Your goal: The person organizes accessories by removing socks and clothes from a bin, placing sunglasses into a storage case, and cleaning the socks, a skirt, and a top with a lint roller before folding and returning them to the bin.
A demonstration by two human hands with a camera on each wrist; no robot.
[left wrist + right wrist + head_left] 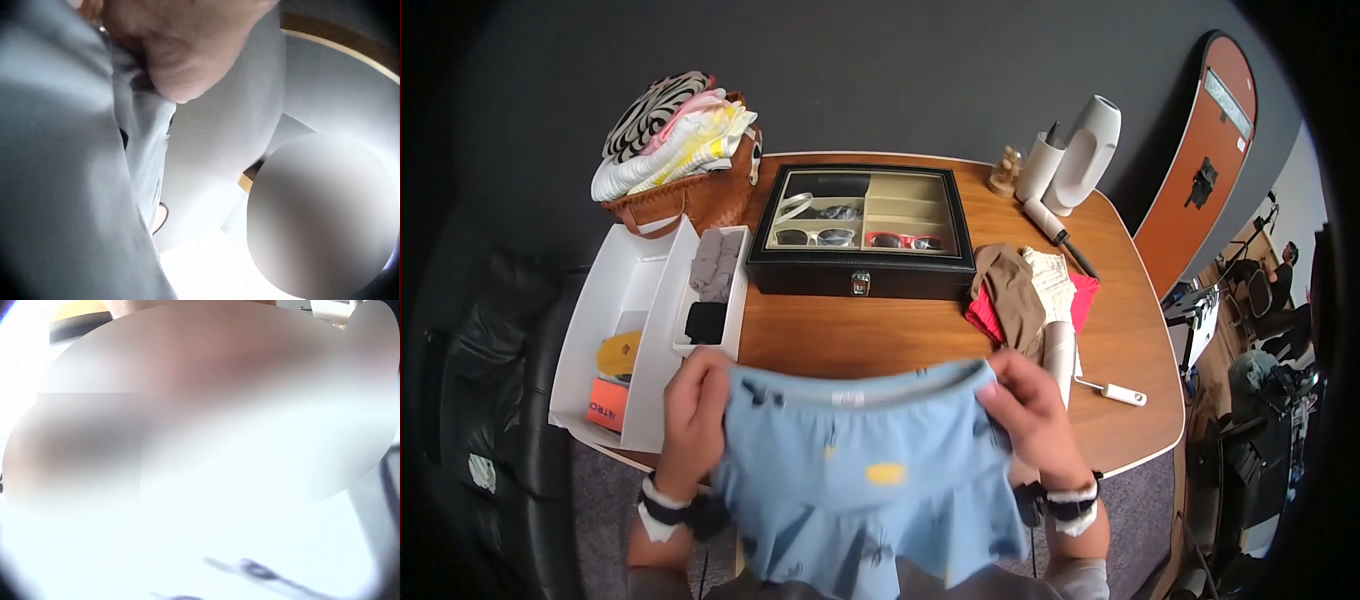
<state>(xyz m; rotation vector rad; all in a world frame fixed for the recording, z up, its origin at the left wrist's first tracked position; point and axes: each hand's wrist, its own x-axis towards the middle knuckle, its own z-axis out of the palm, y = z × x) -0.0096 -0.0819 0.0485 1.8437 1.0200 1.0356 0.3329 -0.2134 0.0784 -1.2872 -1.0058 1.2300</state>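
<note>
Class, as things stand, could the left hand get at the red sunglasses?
Probably not: the sunglasses lie inside the case, whose clear lid looks shut, and the left hand has its grip on the skirt.

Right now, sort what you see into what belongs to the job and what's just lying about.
Job in hand:
blue skirt, held by the waistband
left hand
right hand
perhaps the clothes pile

Apparently just lying about:
glasses case
basket
large white box
roller
</note>
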